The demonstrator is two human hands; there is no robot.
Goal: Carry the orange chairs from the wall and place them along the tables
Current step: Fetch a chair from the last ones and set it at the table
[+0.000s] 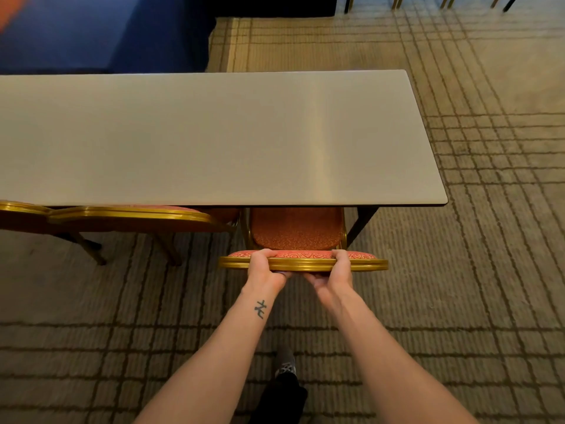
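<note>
An orange chair (296, 229) with a gold frame stands at the near right end of a long grey table (214, 136), its seat pushed partly under the tabletop. My left hand (264, 266) and my right hand (334, 269) both grip the gold top edge of its backrest, close together near the middle. Two more orange chairs (137, 217) with gold backs stand side by side along the same table edge to the left, seats tucked under.
Patterned beige carpet (474, 270) covers the floor to the right and behind me. A blue-draped surface (91, 35) lies beyond the table. Thin chair or table legs (397, 1) show at the far top right. My foot (286, 367) is below the chair.
</note>
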